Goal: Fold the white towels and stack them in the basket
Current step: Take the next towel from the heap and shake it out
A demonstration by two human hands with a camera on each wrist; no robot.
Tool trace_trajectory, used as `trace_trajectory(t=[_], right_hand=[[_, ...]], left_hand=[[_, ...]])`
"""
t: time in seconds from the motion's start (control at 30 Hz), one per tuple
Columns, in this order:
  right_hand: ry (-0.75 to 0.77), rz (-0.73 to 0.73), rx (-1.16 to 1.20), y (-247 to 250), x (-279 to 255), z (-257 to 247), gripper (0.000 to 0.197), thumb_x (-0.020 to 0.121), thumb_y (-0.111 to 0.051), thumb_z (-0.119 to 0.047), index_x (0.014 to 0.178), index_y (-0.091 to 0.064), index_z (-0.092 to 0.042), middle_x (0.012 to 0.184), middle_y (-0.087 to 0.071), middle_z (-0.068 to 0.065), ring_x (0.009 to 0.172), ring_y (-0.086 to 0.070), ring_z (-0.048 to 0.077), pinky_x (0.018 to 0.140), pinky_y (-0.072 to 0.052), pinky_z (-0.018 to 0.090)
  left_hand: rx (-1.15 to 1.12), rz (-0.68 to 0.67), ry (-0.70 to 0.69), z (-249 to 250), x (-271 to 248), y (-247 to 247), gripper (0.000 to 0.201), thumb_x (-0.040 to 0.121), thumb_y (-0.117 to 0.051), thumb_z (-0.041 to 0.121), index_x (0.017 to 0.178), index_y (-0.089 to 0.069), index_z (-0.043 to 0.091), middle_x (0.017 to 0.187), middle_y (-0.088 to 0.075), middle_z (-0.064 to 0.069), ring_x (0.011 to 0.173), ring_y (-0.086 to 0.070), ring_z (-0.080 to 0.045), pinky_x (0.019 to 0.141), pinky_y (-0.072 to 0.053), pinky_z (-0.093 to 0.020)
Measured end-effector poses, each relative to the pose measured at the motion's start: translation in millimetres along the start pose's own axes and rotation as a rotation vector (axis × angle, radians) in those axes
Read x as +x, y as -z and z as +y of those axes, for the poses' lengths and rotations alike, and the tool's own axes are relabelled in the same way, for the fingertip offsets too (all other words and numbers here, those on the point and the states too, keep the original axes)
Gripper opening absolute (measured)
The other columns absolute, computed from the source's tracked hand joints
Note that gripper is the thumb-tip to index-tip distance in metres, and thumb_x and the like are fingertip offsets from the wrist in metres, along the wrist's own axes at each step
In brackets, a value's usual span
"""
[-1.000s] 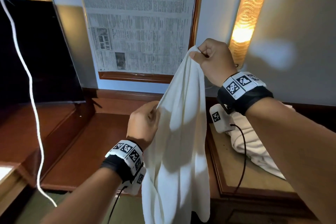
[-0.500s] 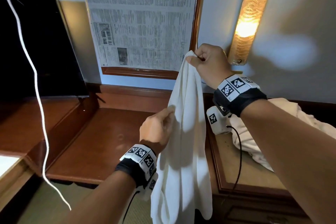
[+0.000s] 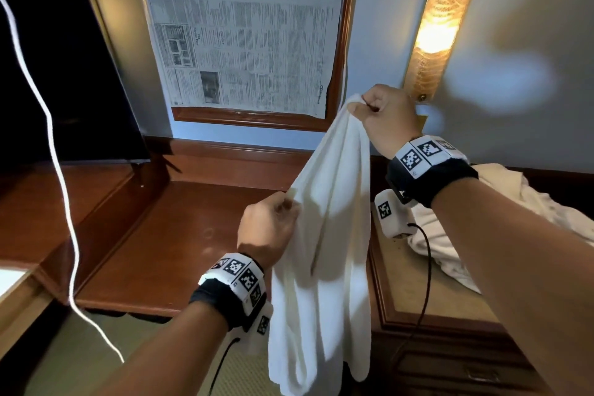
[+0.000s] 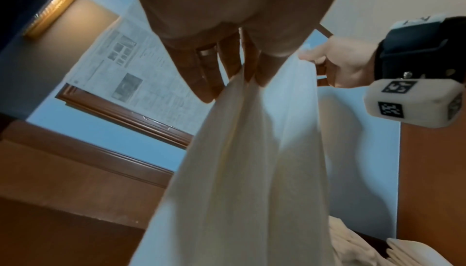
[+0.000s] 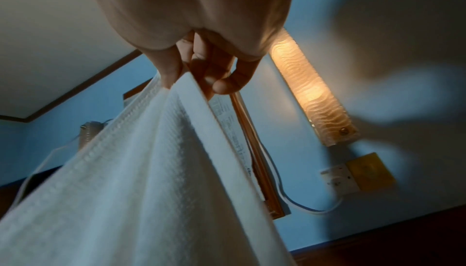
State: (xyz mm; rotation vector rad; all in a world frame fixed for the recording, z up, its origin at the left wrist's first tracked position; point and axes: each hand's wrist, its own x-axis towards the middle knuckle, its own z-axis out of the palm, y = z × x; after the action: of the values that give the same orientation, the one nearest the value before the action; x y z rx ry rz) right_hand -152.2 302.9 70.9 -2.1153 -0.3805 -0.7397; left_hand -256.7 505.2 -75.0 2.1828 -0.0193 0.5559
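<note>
A white towel (image 3: pixel 328 235) hangs in the air in front of me, its lower end below the desk edge. My right hand (image 3: pixel 382 112) pinches its top corner up near the wall lamp; the right wrist view shows thumb and fingers (image 5: pixel 201 71) clamped on the towel (image 5: pixel 141 170) hem. Lower and to the left, my left hand (image 3: pixel 270 225) grips the towel's side edge, fingers (image 4: pixel 227 67) curled on the towel (image 4: pixel 247 170) cloth. More white towels (image 3: pixel 475 228) lie crumpled on the right-hand cabinet. No basket is in view.
A low wooden desk (image 3: pixel 167 244) runs below the framed newspaper (image 3: pixel 244 29). A dark TV screen (image 3: pixel 54 74) stands at left with a white cord (image 3: pixel 61 177) hanging before it. A lit wall lamp (image 3: pixel 443 13) sits right of the frame. The cabinet top (image 3: pixel 414 296) holds the towel pile.
Both hands have shifted right with the towel. My right hand has sunk slightly and my left has slid further along the towel's edge, spreading the top a little.
</note>
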Motion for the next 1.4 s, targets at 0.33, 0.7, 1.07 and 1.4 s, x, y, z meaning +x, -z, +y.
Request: trace_trajectory(t=[0.33,0.7,1.07,1.4], right_hand=[[-0.02,0.059,-0.029,5,-2,13,0.014,0.088,-0.069,-0.021,0.079,-0.065,-0.011,0.076,-0.064,0.001,0.077,-0.061,0.023,0.077,-0.051,0.037],[-0.004,-0.118,0.065,8,-2,28,0.011,0.09,-0.068,-0.017,0.08,-0.063,-0.014,0.073,-0.06,-0.002,0.07,-0.054,0.012,0.071,-0.043,0.028],[0.246,-0.867,-0.207,-48,-88,-13,0.014,0.074,-0.08,-0.015,0.072,-0.066,-0.014,0.091,-0.06,0.012,0.082,-0.056,0.024,0.08,-0.048,0.041],[0.291,-0.687,-0.337,-83,-73,-51,0.007,0.084,-0.073,-0.022,0.08,-0.077,-0.02,0.079,-0.059,-0.007,0.074,-0.056,0.014,0.072,-0.046,0.031]], left_hand=[[-0.056,-0.195,0.04,-1,3,-9,0.011,0.09,-0.072,0.024,0.097,-0.065,0.025,0.079,-0.065,0.006,0.075,-0.06,-0.01,0.063,-0.045,-0.014],[-0.258,-0.156,0.199,-26,22,-4,0.038,0.082,-0.064,0.046,0.078,-0.065,0.009,0.073,-0.066,-0.019,0.063,-0.057,-0.021,0.062,-0.051,-0.049],[-0.012,-0.458,-0.171,13,68,30,0.013,0.091,-0.067,0.012,0.08,-0.072,0.016,0.079,-0.071,-0.001,0.074,-0.062,-0.016,0.071,-0.047,-0.03],[-0.426,-0.334,-0.076,-52,47,75,0.006,0.093,-0.069,0.019,0.093,-0.075,0.02,0.083,-0.073,0.001,0.073,-0.062,-0.011,0.07,-0.053,-0.033]])
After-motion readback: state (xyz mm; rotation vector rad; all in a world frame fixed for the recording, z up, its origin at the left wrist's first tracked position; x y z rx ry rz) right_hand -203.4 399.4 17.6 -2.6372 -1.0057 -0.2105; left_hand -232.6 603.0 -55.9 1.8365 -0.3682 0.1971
